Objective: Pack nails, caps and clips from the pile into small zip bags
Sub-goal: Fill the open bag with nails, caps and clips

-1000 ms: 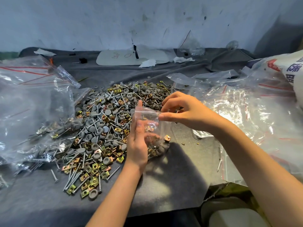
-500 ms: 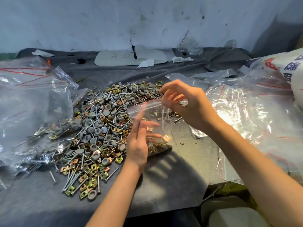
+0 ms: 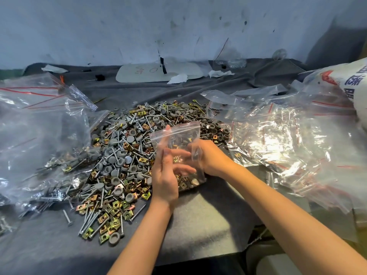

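Clear small zip bag [image 3: 179, 135] stands upright between both hands, hardware settled at its bottom, the pile [image 3: 127, 159] at its nine o'clock. Left hand [image 3: 165, 175] lays straight fingers across the front; right hand [image 3: 210, 157] grips the three-o'clock edge. Sealing looks due: pinch along the zip.

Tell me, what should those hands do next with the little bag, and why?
Probably pinch along the top strip of the small zip bag to seal it: clips already lie in its bottom, the left hand and right hand hold it upright, and its seal is unclear.
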A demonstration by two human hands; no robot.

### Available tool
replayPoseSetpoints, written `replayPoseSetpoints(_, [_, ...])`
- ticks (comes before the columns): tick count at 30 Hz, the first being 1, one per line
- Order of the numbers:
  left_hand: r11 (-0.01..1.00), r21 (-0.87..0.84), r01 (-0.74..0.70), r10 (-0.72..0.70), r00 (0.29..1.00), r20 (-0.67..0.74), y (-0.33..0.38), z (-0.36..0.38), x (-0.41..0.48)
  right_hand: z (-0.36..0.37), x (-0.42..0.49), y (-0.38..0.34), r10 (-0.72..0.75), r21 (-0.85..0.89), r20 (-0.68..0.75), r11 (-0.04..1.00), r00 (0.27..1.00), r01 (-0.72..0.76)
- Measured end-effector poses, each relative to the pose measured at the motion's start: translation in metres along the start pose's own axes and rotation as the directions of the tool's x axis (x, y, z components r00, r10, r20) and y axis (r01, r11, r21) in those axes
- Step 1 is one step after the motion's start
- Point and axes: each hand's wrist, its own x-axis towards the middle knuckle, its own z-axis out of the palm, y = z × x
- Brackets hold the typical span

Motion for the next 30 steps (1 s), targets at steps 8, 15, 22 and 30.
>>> replayPoseSetpoints(8, [0.997, -0.039, -0.063, 0.064, 0.997, 0.03, 0.005, 0.002, -0.002, -0.024, -0.008, -0.001, 0.086, 0.304, -0.285, 0.953, 0.955, 0.005])
replayPoseSetpoints(15, [0.997, -0.005, -0.076, 0.076, 0.997, 0.032, 0.004, 0.002, -0.002, -0.084, -0.025, -0.052, -0.24, 0.228, -0.374, 0.913, 0.896, 0.339])
replayPoseSetpoints(22, [0.998, -0.039, -0.051, 0.052, 0.998, 0.033, 0.009, 0.007, -0.006, -0.081, -0.024, -0.057, -0.278, -0.095, -0.183, 0.96, 0.943, 0.264])
replayPoseSetpoints(30, [0.995, -0.05, -0.087, 0.09, 0.995, 0.052, 0.013, 0.008, -0.008, -0.079, -0.025, -0.062, -0.25, -0.196, -0.125, 0.955, 0.96, 0.223])
